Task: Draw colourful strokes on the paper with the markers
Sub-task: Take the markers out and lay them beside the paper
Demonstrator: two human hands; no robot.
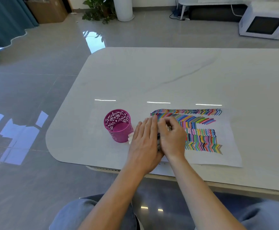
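Observation:
A white sheet of paper [225, 146] lies near the table's front edge, covered in rows of colourful strokes [200, 128]. My left hand [145, 140] lies flat with straight fingers at the paper's left edge, over a bunch of markers [158, 140] that shows only as dark tips between my hands. My right hand [172, 136] is curled round the markers from the right side. Most of the markers are hidden under both hands. A white marker end [130, 137] pokes out from under my left hand.
A pink perforated pen cup [118, 126] stands upright and looks hollow, just left of my left hand. The white marble table [168, 77] stretches far behind the paper. A microwave [265, 22] sits on the floor at the far right.

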